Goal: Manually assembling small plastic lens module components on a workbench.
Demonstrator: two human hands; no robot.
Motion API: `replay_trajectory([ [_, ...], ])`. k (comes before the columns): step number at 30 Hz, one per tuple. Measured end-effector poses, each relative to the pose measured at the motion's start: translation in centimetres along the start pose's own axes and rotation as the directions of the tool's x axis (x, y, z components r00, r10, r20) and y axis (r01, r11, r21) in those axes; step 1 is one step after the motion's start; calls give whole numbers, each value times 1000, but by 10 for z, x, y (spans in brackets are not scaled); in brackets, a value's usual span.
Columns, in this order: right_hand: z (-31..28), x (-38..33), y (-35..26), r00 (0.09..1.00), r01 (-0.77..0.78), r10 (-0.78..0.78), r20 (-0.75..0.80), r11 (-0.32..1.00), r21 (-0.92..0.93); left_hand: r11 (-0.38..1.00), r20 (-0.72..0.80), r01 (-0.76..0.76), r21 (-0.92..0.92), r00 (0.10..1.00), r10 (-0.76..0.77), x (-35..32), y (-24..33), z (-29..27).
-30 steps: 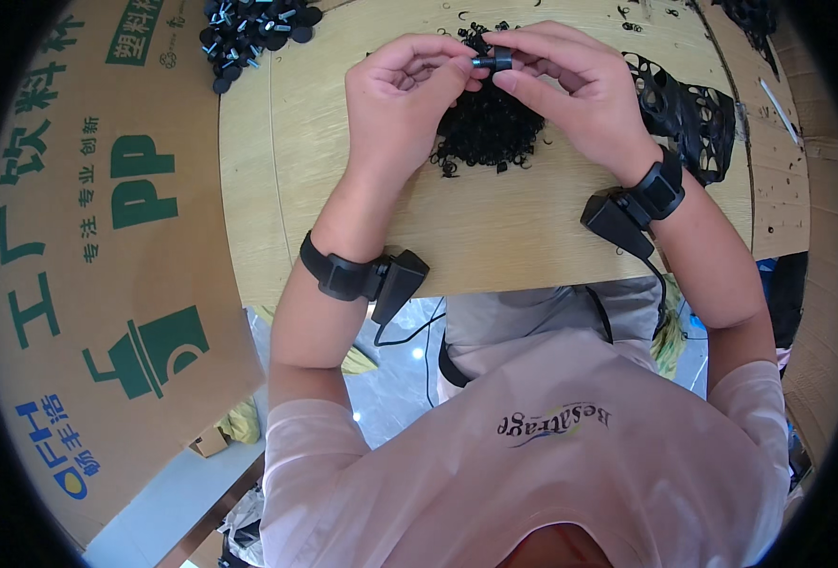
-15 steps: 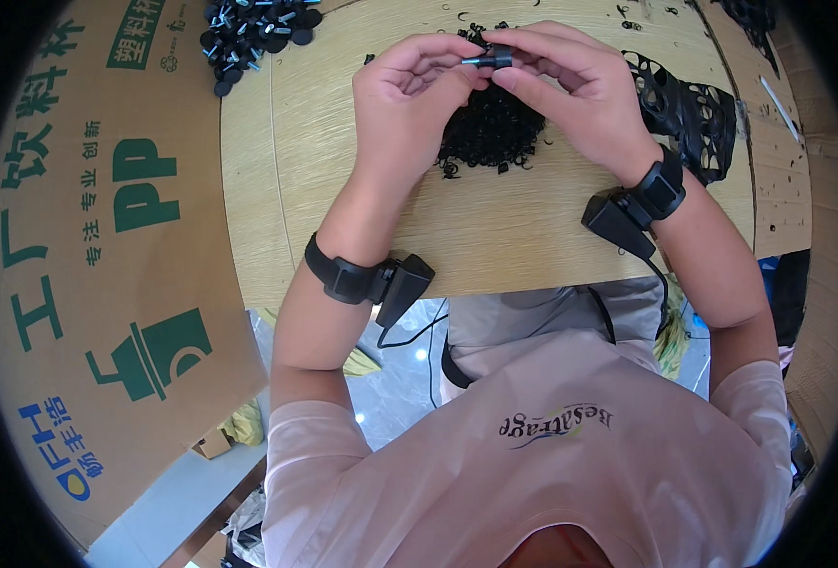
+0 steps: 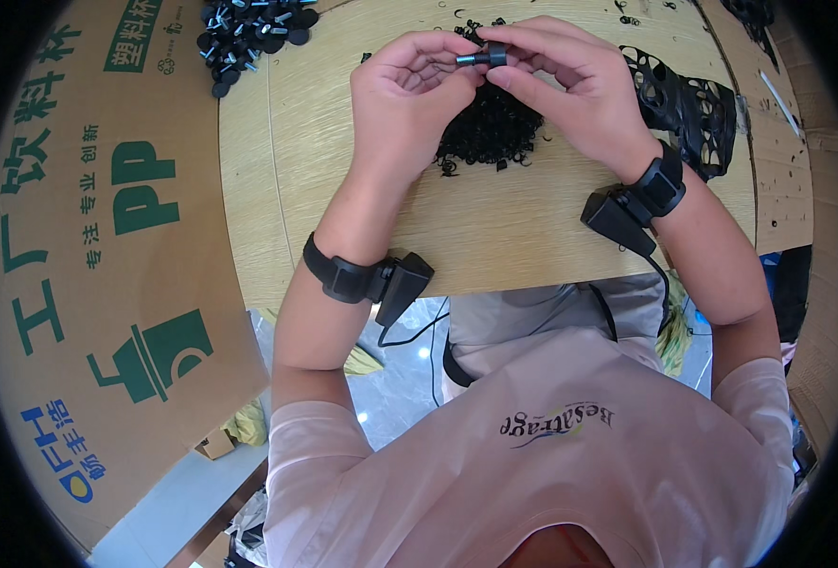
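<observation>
Above the table I hold a black round-headed screw point(image 3: 496, 55) with a silvery threaded shank pointing left. My right hand point(image 3: 570, 80) is closed on its head, pinched between thumb and fingers. Around the shank's tip, the thumb and bent fingers of my left hand point(image 3: 405, 90) stand apart; whether they touch the shank I cannot tell. Dark material covers the shank next to the head. Just below both hands lies a heap of small black rings point(image 3: 491, 128), partly hidden by them.
A pile of similar black-headed screws point(image 3: 253, 38) sits at the far left of the wooden table point(image 3: 343, 256). Right of my hand is a black perforated sheet point(image 3: 703, 123). A big printed cardboard panel point(image 3: 201, 275) stands along the left. Cabled black devices point(image 3: 402, 284) are strapped to both wrists.
My left thumb and fingers have drawn slightly back from the shank, so more of it shows. The screw has shifted a little up and left with my right hand.
</observation>
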State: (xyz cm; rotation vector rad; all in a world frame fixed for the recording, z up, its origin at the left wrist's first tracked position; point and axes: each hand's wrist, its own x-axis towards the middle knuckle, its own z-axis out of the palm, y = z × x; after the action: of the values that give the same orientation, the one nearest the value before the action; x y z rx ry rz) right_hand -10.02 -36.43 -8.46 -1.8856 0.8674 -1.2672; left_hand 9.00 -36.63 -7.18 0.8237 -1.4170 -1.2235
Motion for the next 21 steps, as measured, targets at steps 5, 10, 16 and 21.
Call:
replay_trajectory([
  [5,5,1,-1,994,61,-60,-87,998,2,991,-6,72,-109,997,-73,3,-5,-5],
  [10,3,1,-2,994,69,-71,-79,997,-33,993,-3,75,-89,997,-75,2,-5,-4],
  [16,-1,3,-14,998,39,-44,-38,992,-123,992,-14,90,-84,996,-92,1,-3,0],
  [21,-1,4,-15,999,14,-19,-43,993,-116,989,-31,106,-108,993,-110,2,-1,-2],
])
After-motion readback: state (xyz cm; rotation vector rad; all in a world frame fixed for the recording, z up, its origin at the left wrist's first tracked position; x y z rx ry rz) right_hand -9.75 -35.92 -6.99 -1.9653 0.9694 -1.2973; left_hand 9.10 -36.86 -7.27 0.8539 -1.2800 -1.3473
